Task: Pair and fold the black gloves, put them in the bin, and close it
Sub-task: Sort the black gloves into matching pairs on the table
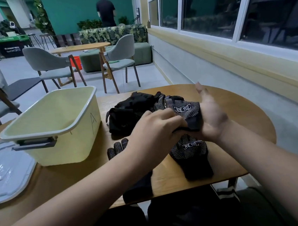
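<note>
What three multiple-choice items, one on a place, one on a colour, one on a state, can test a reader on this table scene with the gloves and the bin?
1. Where does the lid lie?
A. On the bin
B. On the table, left of the bin
C. On a chair

2. What colour is the bin?
A. Pale yellow
B. Red
C. Black

3. What is the state of the bin?
A. Shut
B. Open, full of gloves
C. Open, with no gloves inside

Answers:
1 B: the lid rests flat on the table beside the bin.
2 A: its walls are pale yellow.
3 C: the inside shows bare; the gloves lie on the table, and the left hand and right hand hold one glove.
</note>
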`<state>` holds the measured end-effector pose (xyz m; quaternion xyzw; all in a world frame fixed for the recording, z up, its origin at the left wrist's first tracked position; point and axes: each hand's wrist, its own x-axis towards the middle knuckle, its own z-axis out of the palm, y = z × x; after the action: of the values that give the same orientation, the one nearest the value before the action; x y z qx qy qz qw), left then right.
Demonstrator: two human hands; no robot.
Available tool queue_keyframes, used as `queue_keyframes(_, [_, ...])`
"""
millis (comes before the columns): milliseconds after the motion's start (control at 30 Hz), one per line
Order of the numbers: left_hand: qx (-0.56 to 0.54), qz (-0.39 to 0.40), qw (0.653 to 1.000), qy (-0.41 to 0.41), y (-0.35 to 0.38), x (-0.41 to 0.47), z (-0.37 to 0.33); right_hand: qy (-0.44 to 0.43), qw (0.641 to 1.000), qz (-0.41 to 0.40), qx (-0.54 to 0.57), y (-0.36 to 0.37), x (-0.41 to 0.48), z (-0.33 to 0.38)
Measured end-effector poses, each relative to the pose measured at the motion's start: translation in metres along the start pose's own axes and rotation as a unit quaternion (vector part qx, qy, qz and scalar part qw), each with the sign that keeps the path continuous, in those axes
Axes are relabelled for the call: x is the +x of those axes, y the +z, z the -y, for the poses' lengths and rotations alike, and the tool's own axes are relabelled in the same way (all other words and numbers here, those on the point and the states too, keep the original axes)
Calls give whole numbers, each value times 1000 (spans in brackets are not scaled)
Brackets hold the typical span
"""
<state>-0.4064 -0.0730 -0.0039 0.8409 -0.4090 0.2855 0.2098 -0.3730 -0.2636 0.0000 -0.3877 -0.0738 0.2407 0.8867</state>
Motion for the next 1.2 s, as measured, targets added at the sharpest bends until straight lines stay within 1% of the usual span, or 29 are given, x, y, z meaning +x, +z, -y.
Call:
queue_keyframes(167, [-8,21,1000,7,24,-9,-14,5,1000,-15,11,-31,4,0])
queue_keyframes(333, [-33,70,997,8,45,-20,-21,-6,998,-61,-17,-52,4,-7])
queue_keyframes(400, [-35,93,995,7,51,-24,-24,-19,995,-86,-53,-55,3,-10])
queue_keyframes(433, [-37,105,994,11,53,-26,-25,-34,989,-117,-86,-57,4,-11])
queue_keyframes(500, [-50,132,990,16,56,-29,-26,-75,969,-177,-153,-64,5,-12])
queue_keyframes(600, [-66,160,985,7,60,-33,-25,-141,938,-216,-233,-71,7,-12])
queue_keyframes(700, [-102,166,981,-3,60,-37,-24,-199,874,-269,-353,-77,6,-14])
queue_keyframes(767, [-131,160,978,-24,58,-36,-23,-219,836,-299,-405,-84,2,-18])
queue_keyframes(867, [-128,118,983,-65,55,-30,-14,-246,763,-343,-489,-104,-1,-26])
queue_keyframes(900, [-129,103,983,-79,55,-27,-7,-251,754,-355,-493,-108,-2,-27])
queue_keyframes(967, [-117,83,984,-101,56,-20,10,-251,747,-371,-490,-113,-2,-26])
queue_keyframes(1033, [-93,82,984,-124,56,-14,32,-243,739,-374,-505,-113,-1,-27])
queue_keyframes(1100, [-64,97,983,-142,58,-7,50,-236,728,-375,-523,-110,-2,-28])
queue_keyframes(1200, [-27,140,977,-158,61,1,67,-230,709,-381,-547,-107,-3,-28])
